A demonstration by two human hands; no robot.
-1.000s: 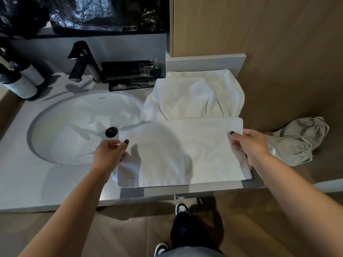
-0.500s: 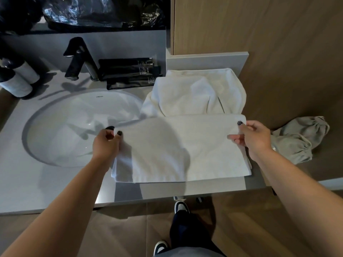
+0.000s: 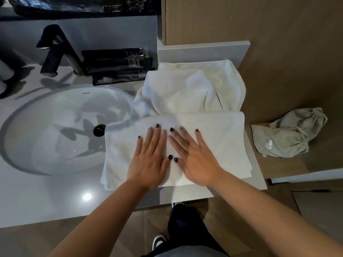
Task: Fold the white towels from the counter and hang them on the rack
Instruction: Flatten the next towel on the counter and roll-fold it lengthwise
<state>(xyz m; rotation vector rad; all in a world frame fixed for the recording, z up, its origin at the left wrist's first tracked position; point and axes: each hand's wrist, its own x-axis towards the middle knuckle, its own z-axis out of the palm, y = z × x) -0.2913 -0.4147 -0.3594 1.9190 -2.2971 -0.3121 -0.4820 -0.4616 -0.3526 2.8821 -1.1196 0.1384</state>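
Observation:
A folded white towel [image 3: 222,141] lies flat on the grey counter [image 3: 46,197], its left end reaching over the sink's rim. My left hand [image 3: 148,160] and my right hand [image 3: 193,158] lie side by side on its middle, palms down, fingers straight and spread, pressing on the cloth. Behind it a second white towel [image 3: 189,88] sits crumpled against the back ledge. No rack is in view.
A white oval sink [image 3: 55,127] with a black drain takes up the counter's left. A black faucet [image 3: 55,52] and black packets [image 3: 118,65] stand behind it. A grey drawstring bag [image 3: 289,134] lies on the wooden surface at right. My shoes show below.
Both hands let go of the towel's left and right edges and moved inward to its middle, where they now lie flat. The towel's far edge has come down onto the counter.

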